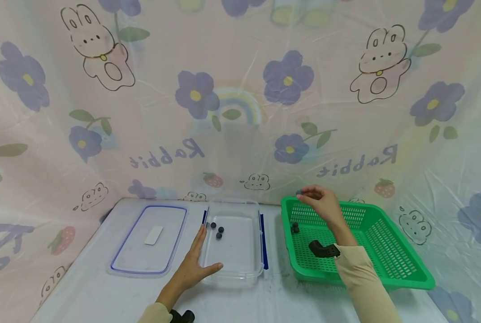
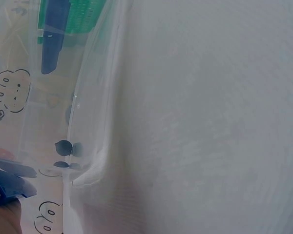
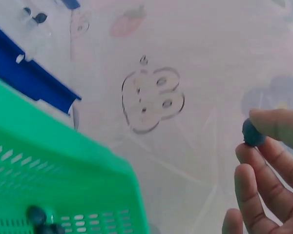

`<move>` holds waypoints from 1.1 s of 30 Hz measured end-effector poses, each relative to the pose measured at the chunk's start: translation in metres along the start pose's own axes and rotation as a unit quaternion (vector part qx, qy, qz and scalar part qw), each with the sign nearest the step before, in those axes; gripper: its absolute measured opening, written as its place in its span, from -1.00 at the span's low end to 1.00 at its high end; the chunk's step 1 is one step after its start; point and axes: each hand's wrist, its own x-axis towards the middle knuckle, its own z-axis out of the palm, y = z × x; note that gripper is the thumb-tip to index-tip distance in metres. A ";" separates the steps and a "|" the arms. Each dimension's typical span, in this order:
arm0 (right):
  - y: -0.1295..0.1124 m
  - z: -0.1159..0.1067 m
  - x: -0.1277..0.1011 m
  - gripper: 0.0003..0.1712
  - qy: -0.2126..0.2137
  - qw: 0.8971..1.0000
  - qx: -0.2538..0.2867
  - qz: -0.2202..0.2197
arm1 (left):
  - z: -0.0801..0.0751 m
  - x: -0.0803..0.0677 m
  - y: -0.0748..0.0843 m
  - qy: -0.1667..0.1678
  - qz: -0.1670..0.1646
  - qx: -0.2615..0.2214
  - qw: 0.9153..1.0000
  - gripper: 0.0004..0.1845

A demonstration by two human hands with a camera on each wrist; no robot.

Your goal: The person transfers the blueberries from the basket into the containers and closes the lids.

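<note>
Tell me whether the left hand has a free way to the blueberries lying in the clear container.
Probably yes. The left hand rests flat against the open clear container's near-left rim, the lid lies aside, and nothing stands between its fingers and the three blueberries.

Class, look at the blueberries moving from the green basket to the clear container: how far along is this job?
Done: three blueberries lie in the clear container. In hand: the right hand pinches one blueberry above the green basket; the left hand rests flat on the container's edge. Left: a few berries in the basket; the lid lies aside.
</note>
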 end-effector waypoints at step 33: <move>-0.068 0.087 -0.005 -0.66 -0.034 0.995 0.074 -0.054 | 0.000 0.000 -0.002 0.002 -0.005 0.008 1.000 0.18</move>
